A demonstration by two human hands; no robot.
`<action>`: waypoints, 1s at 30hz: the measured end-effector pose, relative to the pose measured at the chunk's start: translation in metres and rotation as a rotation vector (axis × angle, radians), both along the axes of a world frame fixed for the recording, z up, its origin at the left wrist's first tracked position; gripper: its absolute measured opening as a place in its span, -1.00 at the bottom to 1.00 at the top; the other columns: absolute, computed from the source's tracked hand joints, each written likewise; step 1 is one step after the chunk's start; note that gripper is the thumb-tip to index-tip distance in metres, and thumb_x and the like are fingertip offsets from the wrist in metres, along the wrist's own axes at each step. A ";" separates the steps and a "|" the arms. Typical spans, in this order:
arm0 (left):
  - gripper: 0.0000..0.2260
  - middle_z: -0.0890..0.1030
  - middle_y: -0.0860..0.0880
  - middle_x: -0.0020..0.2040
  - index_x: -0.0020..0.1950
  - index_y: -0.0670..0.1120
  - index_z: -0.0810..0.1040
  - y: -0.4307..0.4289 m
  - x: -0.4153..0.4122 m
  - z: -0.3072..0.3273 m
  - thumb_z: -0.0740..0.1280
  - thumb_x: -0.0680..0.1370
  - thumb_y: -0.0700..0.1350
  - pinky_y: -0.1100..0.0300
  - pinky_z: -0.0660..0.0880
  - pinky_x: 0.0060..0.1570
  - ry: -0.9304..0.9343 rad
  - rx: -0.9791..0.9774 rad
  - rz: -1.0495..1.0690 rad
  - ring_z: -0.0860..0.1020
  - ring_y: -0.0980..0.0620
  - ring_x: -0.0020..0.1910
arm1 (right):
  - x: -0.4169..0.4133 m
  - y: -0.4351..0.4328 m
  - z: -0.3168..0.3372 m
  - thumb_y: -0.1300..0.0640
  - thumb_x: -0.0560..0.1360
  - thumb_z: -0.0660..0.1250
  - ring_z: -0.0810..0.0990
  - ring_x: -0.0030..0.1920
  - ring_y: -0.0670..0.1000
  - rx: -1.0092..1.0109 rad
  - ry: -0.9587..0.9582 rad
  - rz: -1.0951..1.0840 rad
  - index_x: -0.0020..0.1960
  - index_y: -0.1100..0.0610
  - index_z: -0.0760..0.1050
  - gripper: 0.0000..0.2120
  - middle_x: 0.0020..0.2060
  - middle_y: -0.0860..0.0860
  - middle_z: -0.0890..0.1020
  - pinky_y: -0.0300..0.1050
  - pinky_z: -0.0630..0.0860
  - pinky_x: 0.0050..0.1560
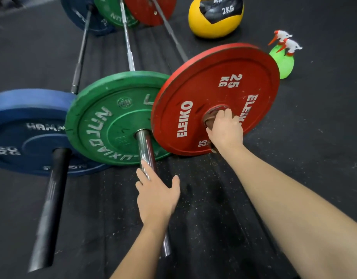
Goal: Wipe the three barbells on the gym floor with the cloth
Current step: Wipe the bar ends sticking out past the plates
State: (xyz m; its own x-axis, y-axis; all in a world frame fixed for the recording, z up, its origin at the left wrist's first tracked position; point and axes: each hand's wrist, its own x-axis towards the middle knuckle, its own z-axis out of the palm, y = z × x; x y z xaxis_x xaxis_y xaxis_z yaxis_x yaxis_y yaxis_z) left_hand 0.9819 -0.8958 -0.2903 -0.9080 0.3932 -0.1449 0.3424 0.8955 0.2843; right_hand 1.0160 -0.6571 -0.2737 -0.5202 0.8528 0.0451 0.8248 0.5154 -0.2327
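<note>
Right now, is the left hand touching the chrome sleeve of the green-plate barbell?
Touching. The head view shows the left hand with straight fingers lying on the chrome sleeve, no gap.

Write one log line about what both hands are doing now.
left hand: open, resting on green bar's sleeve | right hand: gripping cloth at red plate hub | step: wiping red barbell's end

The cloth (210,120) is mostly hidden under the right hand (226,131) at the red plate's (193,91) hub.
</note>
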 end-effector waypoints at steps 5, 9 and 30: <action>-0.07 0.02 -0.18 0.64 0.66 -0.09 -0.27 -0.001 -0.001 0.002 0.20 0.57 0.33 -0.10 0.48 0.22 -0.010 0.013 -0.009 0.25 -0.21 0.48 | 0.021 -0.015 0.011 -0.11 0.55 0.42 0.53 0.26 0.24 -0.091 0.022 -0.025 0.43 0.17 0.36 -0.41 0.31 0.15 0.47 0.06 0.58 0.14; -0.06 0.01 -0.19 0.64 0.65 -0.12 -0.28 -0.003 0.001 0.010 0.21 0.57 0.30 -0.09 0.48 0.21 -0.036 0.006 -0.019 0.26 -0.21 0.46 | 0.051 -0.044 0.015 -0.09 0.55 0.41 0.52 0.16 0.16 -0.114 -0.016 -0.056 0.40 0.14 0.34 -0.46 0.24 0.11 0.46 -0.01 0.57 0.06; -0.04 0.01 -0.21 0.64 0.64 -0.14 -0.31 -0.003 -0.007 -0.009 0.18 0.54 0.32 -0.03 0.55 0.13 0.010 -0.007 -0.038 0.31 -0.21 0.38 | -0.009 -0.026 0.006 -0.06 0.53 0.46 0.50 0.29 0.24 0.020 -0.085 -0.109 0.45 0.22 0.35 -0.38 0.34 0.16 0.47 0.09 0.58 0.20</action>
